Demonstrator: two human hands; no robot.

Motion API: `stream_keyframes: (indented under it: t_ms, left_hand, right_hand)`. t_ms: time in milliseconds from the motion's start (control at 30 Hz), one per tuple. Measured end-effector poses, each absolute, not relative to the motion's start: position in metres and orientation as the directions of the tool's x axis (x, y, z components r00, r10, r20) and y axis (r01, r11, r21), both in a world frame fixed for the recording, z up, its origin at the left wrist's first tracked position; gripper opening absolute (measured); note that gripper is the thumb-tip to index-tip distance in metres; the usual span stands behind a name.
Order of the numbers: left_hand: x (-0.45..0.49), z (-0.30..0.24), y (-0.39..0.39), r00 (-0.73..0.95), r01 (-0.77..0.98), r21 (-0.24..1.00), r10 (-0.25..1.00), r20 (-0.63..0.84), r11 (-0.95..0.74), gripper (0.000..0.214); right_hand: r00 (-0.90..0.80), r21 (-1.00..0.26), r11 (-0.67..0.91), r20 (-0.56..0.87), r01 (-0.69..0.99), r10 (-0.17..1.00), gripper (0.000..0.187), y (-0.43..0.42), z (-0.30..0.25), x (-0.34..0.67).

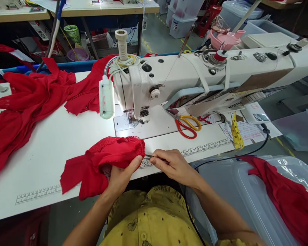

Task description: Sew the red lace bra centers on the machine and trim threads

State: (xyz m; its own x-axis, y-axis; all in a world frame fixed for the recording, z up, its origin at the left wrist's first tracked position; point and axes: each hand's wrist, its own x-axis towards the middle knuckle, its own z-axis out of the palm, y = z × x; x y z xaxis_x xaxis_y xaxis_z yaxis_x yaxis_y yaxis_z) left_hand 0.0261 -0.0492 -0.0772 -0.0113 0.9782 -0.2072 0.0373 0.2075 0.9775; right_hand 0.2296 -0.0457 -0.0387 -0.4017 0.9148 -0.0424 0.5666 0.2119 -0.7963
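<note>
My left hand grips a red lace-trimmed garment at the table's front edge, thumb on top and the other fingers under the cloth. Between the thumb and fingers of my right hand is a slim dark pointed metal tool. Its tip meets the garment's right edge, close to my left thumb; most of its body is hidden in the hand, so its exact kind does not show. Just beyond the cloth stands a white sewing machine, its presser foot above the needle plate.
Scissors with orange and yellow handles lie under the machine arm. A yellow tape measure hangs over papers at the right. More red fabric covers the table's left side. Another red piece lies on a clear plastic bin.
</note>
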Motion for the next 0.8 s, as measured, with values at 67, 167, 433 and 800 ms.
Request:
stream_keyframes:
  t_ms: [67, 167, 433, 800]
  left_hand:
    - [0.026, -0.081, -0.050, -0.039, -0.028, 0.976, 0.976, -0.215, 0.214, 0.030]
    - [0.026, -0.086, -0.052, -0.053, -0.079, 0.966, 0.967, -0.249, 0.245, 0.032]
    - [0.024, -0.081, -0.051, -0.041, -0.112, 0.953, 0.957, -0.289, 0.283, 0.037]
    - [0.023, -0.086, -0.052, -0.009, -0.154, 0.936, 0.947, -0.321, 0.316, 0.038]
  right_hand:
    - [-0.403, -0.821, 0.184, -0.061, 0.541, 0.913, 0.040, -0.044, -0.041, 0.231]
    - [-0.420, -0.822, 0.213, -0.034, 0.528, 0.907, 0.035, -0.043, -0.044, 0.231]
    - [-0.459, -0.885, 0.201, -0.016, 0.419, 0.888, 0.038, -0.041, -0.048, 0.224]
    - [-0.411, -0.691, 0.423, 0.197, 0.587, 0.890, 0.037, -0.053, -0.047, 0.215]
